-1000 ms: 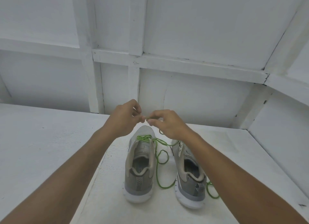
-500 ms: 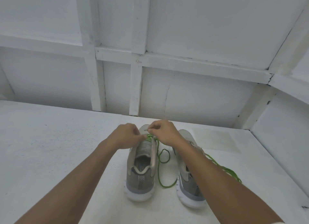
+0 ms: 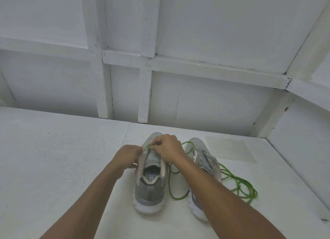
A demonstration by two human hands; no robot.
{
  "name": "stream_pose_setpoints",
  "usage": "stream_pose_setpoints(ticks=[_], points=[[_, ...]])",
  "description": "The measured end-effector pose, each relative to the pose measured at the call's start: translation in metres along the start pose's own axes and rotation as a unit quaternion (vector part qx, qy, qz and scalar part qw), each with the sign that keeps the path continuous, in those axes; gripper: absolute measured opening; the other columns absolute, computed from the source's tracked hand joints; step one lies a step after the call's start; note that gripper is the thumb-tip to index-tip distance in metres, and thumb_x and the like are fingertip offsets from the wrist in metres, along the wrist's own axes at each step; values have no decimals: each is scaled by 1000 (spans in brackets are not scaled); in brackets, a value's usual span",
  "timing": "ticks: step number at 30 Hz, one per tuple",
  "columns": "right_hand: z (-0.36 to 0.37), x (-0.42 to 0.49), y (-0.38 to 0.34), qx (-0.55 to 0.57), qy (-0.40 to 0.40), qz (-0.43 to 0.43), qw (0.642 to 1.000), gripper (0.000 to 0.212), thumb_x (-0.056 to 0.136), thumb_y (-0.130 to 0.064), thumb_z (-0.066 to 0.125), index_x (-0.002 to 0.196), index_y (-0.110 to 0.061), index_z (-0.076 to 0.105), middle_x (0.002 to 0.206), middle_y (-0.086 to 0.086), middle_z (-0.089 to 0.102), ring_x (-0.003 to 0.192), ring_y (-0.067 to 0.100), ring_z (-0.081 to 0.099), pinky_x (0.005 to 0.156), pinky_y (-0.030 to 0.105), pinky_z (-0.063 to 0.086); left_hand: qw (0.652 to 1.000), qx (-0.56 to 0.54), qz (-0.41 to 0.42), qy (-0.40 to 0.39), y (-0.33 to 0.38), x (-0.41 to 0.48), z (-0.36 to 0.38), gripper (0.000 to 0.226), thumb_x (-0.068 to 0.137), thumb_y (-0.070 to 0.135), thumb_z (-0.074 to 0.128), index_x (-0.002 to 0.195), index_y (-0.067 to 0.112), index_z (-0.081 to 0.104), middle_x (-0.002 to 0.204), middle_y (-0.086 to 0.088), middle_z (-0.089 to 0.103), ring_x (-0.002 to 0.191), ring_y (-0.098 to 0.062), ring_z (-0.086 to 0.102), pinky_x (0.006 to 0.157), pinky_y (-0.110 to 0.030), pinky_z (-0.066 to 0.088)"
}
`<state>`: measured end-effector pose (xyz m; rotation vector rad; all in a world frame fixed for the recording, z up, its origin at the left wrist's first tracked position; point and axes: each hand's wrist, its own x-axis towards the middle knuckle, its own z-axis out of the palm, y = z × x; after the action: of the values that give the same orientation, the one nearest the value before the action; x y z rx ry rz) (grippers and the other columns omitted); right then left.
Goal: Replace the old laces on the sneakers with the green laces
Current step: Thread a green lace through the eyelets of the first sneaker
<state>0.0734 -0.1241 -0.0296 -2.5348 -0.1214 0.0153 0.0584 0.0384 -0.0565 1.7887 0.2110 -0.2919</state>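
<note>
L hand grips sneaker edge — R hand, lace.

A white painted surface is spreading out under and around the left hand and the right hand. A thin seam is running from just beyond the left hand toward the back wall. Beyond both hands, two vertical posts are rising up that wall and crossing a horizontal rail. To the right of the right hand, a faint rectangular patch is showing on the surface. Farther right, a side wall is closing in.
</note>
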Motion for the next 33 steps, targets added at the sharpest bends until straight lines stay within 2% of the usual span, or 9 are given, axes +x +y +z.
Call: stream_pose_setpoints(ticks=[5, 10, 15, 19, 24, 29, 33], points=[[1, -2, -6, -68, 9, -17, 997, 16, 88, -31, 63, 97, -27, 76, 102, -4, 72, 104, 21, 58, 97, 37, 38, 992, -111, -53, -31, -4, -3, -5, 22, 89, 18, 60, 101, 5, 72, 88, -8, 70, 79, -22, 63, 76, -35, 51], [2, -3, -11, -148, 7, -59, 987, 19, 90, -27, 58, 97, -26, 75, 95, -2, 70, 101, 21, 55, 87, 38, 29, 985, -157, -70, -35, -6, -6, -5, 20, 89, 17, 61, 102, 6, 71, 87, -8, 70, 81, -22, 63, 77, -35, 50], [4, -3, -14, -215, 15, -93, 972, 19, 89, -23, 56, 91, -26, 75, 87, -2, 67, 98, 21, 48, 81, 38, 26, 983, -166, -70, -24, -7, -6, -4, 18, 90, 17, 59, 99, 6, 71, 89, -9, 70, 81, -23, 63, 80, -38, 51], [4, -2, -17, -241, 18, -110, 964, 19, 90, -23, 55, 90, -27, 73, 88, -2, 67, 98, 21, 47, 78, 37, 22, 984, -162, -72, -28, -8, -4, -5, 22, 90, 18, 60, 103, 5, 71, 94, -10, 71, 85, -24, 64, 90, -42, 51], [6, -2, -20, -265, 26, -121, 956, 21, 89, -19, 55, 92, -27, 74, 89, -3, 65, 97, 22, 48, 77, 37, 22, 985, -155, -69, -34, -9, -3, -6, 24, 90, 20, 60, 104, 6, 72, 95, -9, 72, 87, -23, 64, 88, -40, 51], [6, -1, -22, -287, 28, -130, 949, 22, 88, -19, 55, 95, -27, 75, 92, -1, 66, 99, 22, 48, 80, 38, 25, 987, -144, -67, -34, -7, -2, -6, 21, 90, 21, 61, 103, 8, 72, 97, -9, 71, 88, -24, 64, 92, -42, 50], [10, -2, -23, -302, 23, -142, 943, 21, 87, -19, 54, 91, -24, 74, 89, -1, 66, 98, 22, 48, 83, 39, 28, 991, -116, -60, -26, -4, -3, -4, 23, 90, 22, 59, 106, 8, 69, 104, -12, 70, 91, -24, 64, 84, -38, 52]])
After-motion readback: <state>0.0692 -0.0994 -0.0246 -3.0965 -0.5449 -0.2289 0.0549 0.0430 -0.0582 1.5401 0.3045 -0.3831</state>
